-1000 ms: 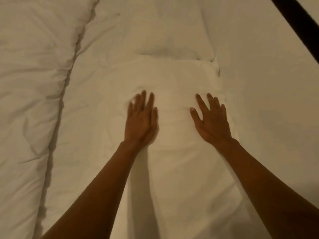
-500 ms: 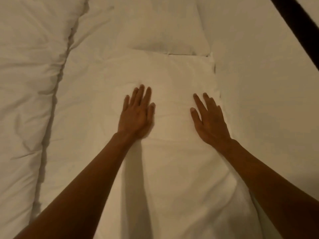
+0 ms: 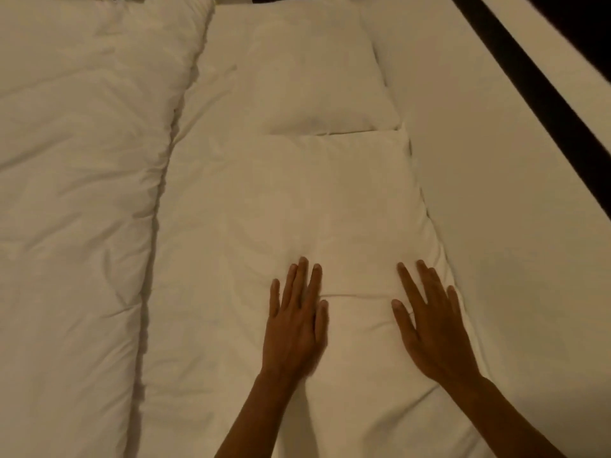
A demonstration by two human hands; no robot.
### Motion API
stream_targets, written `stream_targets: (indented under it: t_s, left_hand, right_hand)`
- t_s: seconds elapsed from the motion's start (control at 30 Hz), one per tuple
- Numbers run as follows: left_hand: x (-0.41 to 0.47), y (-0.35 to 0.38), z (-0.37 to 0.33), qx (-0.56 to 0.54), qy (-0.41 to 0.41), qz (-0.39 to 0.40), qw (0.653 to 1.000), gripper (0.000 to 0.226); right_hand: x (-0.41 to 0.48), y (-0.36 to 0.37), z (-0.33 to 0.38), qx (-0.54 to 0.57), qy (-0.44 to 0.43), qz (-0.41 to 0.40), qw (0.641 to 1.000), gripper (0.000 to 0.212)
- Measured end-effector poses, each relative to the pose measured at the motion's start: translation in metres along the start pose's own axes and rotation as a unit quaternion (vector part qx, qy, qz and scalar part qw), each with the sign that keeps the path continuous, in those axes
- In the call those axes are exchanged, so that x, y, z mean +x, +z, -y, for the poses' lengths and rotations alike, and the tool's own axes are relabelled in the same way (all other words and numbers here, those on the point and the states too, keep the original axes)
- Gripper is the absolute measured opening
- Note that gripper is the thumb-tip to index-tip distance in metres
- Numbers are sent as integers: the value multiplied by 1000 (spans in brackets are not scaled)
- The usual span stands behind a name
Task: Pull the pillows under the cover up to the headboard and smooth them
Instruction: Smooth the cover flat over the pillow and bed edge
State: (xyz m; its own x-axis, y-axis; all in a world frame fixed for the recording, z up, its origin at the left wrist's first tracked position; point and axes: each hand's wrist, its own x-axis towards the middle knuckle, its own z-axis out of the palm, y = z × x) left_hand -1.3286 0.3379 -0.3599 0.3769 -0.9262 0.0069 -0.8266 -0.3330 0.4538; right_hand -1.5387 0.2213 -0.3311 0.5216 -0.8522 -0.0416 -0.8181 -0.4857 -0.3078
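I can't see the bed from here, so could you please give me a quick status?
Left hand and right hand flat, open. Pillows under white cover, one fold between hands. Nothing obstructing.

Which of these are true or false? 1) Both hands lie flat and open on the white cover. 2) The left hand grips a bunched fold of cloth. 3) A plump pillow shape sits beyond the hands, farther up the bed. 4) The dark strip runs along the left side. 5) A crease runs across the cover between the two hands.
1) True: the left hand and right hand lie palm down on the cover.
2) False: its fingers are spread flat and grip nothing.
3) True: the pillow bulges above them.
4) False: the dark strip runs along the right.
5) True: the crease lies between them.
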Motion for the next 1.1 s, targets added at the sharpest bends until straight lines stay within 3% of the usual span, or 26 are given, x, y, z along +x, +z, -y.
stream_targets:
  t_s: [0.17, 0.23, 0.33, 0.43, 0.6, 0.7, 0.9, 0.97, 1.1]
  left_hand:
    - [-18, -16, 18, 19, -98, -1, 995, 68]
    - [-22, -19, 9, 11, -87, -10, 996, 71]
    - [-41, -8, -14, -15, -65, 26, 997, 70]
    - [-66, 7, -17, -5, -131, 42, 991, 68]
    - [-89, 10, -17, -4, -156, 33, 987, 66]
    - [-105, 7, -16, -25, -202, 32, 979, 65]
    - [-110, -18, -39, -159, -268, -73, 947, 64]
    - [-140, -5, -35, -166, -305, -60, 936, 65]
    - [-197, 25, -16, -92, -298, 10, 950, 69]
  right_hand:
    - [-8, -20, 12, -38, 59, -47, 996, 66]
    - [-12, -21, 27, -11, 73, -59, 996, 69]
    - [-35, -2, 37, 7, 63, -33, 997, 76]
    - [-61, 19, 23, 15, 125, -26, 992, 87]
    - [-87, 23, 1, -13, 104, -8, 994, 89]
    - [-95, 17, 3, -10, 150, -8, 989, 91]
    - [-121, 7, 28, 80, 174, -36, 981, 81]
    - [-156, 19, 21, 63, 179, -16, 982, 82]
    - [-214, 38, -10, 32, 215, 30, 976, 98]
